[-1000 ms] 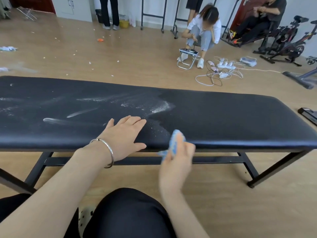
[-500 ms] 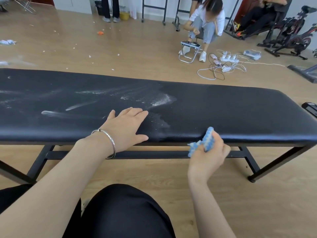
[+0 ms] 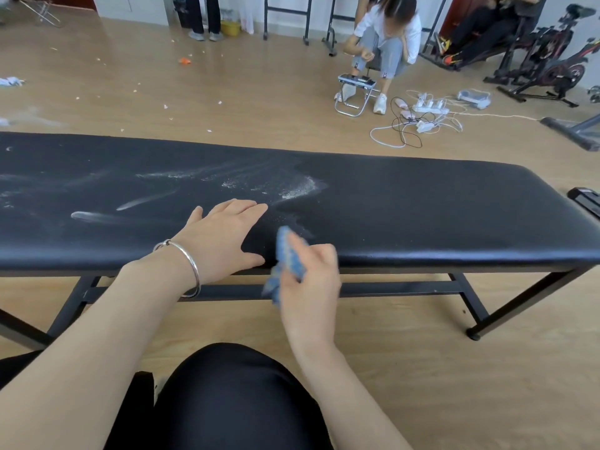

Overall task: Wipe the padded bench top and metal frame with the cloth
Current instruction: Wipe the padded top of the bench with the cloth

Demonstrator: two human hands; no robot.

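Moved: cloth (image 3: 287, 254) and right hand (image 3: 308, 287) have swung left, now just beside the left hand (image 3: 220, 235).
Cloth: blue, bunched, at the pad's (image 3: 422, 206) front edge, its tail hanging before the frame (image 3: 389, 289).
Right hand: fingers curled round the cloth.
Left hand: flat on pad, fingers straight.
Pad: white dust (image 3: 298, 190) streaks on its left half.

The left hand (image 3: 224, 241) lies palm down on the table (image 3: 422, 216), near its front edge, with fingers straight and close together and the thumb spread along that edge. A silver bangle (image 3: 194, 269) circles the left wrist, and the bare forearm stretches back from the table. The right hand (image 3: 308, 280), blurred, sits at the table's front edge just beside the left thumb, fingers curled round a blue cloth (image 3: 287, 254). Its forearm is bare too.
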